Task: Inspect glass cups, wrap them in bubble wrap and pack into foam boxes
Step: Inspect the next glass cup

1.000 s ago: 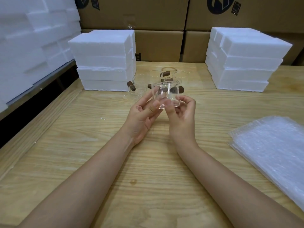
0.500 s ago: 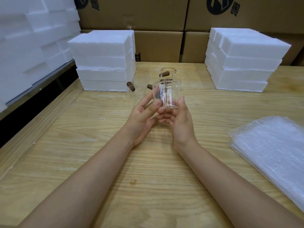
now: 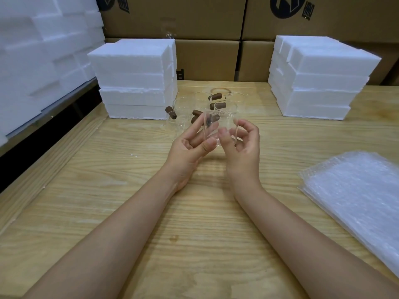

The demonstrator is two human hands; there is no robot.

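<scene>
Head view. At 12 o'clock, cardboard cartons [image 3: 172,18]: dark round logo plus partial characters, cropped, not legible. Stacked at 11 and 1 o'clock, foam boxes [image 3: 133,78], within reach for packing. At 3 o'clock, bubble wrap sheets [image 3: 356,195] piled ready. Waiting glass cups [image 3: 216,102], brown handles, clustered at 12. Centre: one glass cup [image 3: 220,128] raised off the wooden table [image 3: 194,234], probably to check it against the light. The left hand [image 3: 187,149] and right hand [image 3: 244,145] both pinch it by the fingertips.
</scene>
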